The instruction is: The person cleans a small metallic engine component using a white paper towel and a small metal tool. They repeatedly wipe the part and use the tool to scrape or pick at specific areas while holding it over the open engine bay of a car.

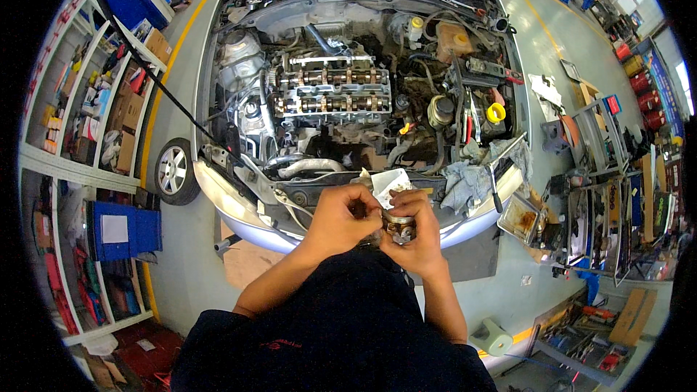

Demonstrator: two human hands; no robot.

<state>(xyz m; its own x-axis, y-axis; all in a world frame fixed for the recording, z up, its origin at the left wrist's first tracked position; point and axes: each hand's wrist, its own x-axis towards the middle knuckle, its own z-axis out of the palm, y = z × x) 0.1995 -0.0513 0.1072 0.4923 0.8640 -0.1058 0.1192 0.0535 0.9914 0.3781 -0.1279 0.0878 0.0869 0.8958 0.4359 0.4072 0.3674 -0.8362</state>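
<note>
Just in front of my body, my right hand (412,236) is closed around a small round metal engine part (398,222). It has a shiny banded rim and brownish stains, and looks like a piston; fingers cover much of it. The fingers of my left hand (343,219) are curled in a pinch at the left side of the same part, and whatever lies between their tips is hidden. Directly beyond my hands is a white tray or box (392,183) at the front of the engine bay. Farther off, the opened engine (334,88) shows its two camshafts.
A grey rag (466,185) drapes over the right front edge of the car. Pliers with red handles (468,129) and a yellow cap (496,112) lie near the battery side. Shelves (94,80) and a wheel (175,170) stand left; a dirty metal tray (518,216) is right.
</note>
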